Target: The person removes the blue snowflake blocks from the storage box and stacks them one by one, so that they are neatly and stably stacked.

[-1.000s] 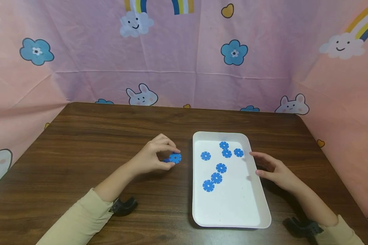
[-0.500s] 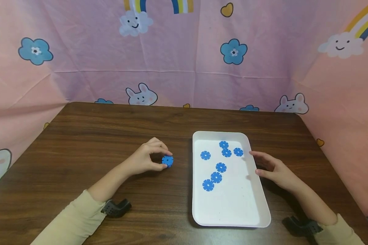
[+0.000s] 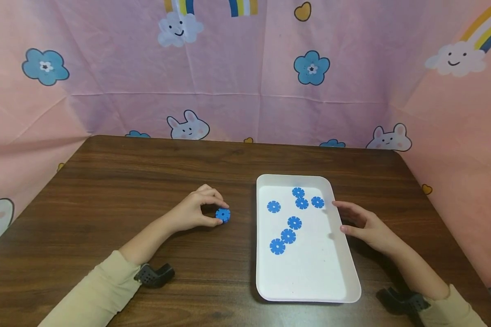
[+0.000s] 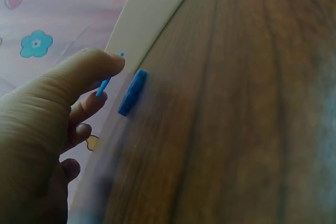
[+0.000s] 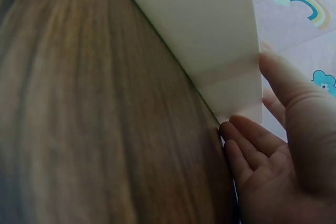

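Observation:
My left hand (image 3: 194, 211) pinches a thin blue notched disc (image 4: 103, 87) by its edges between thumb and fingertip, left of the white tray. Just below that disc, a thicker blue piece (image 4: 132, 93), perhaps stacked discs, lies on the table; a small gap shows between them in the left wrist view. From the head, the held disc (image 3: 222, 215) hides most of it. My right hand (image 3: 368, 227) is at the tray's right side, thumb and fingers loosely extended. In the right wrist view, its fingertips are against the tray's outer wall (image 5: 210, 35).
Inside the white tray (image 3: 311, 284) lie several blue notched discs (image 3: 288, 236), some touching or overlapping. Brown wood-grain table (image 3: 147, 163) extends around it. A patterned pink cloth (image 3: 237, 59) hangs behind and at both sides.
My left hand has moved left and slightly down with the disc, bringing it over the blue piece on the table, then stayed nearly still. My right hand keeps its place at the tray.

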Tool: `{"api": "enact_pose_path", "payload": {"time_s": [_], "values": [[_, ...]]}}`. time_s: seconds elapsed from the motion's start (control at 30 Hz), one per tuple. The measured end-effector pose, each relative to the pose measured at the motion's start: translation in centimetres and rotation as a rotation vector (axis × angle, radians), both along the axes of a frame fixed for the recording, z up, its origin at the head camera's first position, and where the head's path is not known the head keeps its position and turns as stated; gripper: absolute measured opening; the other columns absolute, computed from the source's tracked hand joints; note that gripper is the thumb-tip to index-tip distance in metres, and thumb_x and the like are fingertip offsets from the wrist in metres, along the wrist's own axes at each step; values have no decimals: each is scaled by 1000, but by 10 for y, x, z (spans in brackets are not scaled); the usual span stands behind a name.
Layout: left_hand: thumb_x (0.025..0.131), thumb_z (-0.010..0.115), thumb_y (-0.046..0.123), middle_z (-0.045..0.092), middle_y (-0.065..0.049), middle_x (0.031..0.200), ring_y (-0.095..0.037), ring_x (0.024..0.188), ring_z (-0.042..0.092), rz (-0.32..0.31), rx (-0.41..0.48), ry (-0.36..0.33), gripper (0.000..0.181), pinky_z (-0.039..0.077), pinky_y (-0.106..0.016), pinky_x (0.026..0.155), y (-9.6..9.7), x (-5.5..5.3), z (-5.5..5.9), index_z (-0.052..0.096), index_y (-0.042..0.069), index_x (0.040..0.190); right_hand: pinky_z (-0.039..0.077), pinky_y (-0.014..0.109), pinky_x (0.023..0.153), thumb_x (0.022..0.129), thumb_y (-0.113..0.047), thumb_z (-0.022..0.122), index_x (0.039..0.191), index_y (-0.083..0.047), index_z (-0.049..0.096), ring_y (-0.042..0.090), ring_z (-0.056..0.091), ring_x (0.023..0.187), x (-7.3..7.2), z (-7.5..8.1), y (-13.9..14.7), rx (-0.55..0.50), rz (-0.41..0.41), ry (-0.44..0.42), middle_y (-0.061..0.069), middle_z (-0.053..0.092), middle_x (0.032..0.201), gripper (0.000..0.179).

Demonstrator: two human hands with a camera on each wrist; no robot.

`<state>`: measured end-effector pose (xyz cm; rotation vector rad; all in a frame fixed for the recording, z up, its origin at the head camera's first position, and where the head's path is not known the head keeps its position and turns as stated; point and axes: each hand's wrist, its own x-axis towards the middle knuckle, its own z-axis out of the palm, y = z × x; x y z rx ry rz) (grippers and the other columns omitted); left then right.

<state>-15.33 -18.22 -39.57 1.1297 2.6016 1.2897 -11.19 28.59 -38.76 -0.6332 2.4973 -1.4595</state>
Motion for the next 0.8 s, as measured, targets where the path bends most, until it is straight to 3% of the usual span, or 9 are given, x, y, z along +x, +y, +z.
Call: {"api": "enact_pose_path", "payload": {"time_s": [0.8], "values": [[75,84,25,60,15,101,-13,99,46,-4,-58,-19,30,41,-37,84,-2,-6,-8,74,19,103,41,56,91,90,-6,65,141,-4,42,42,45,123,0,-1,1,-4,10,19,19,43,142,57]]}}
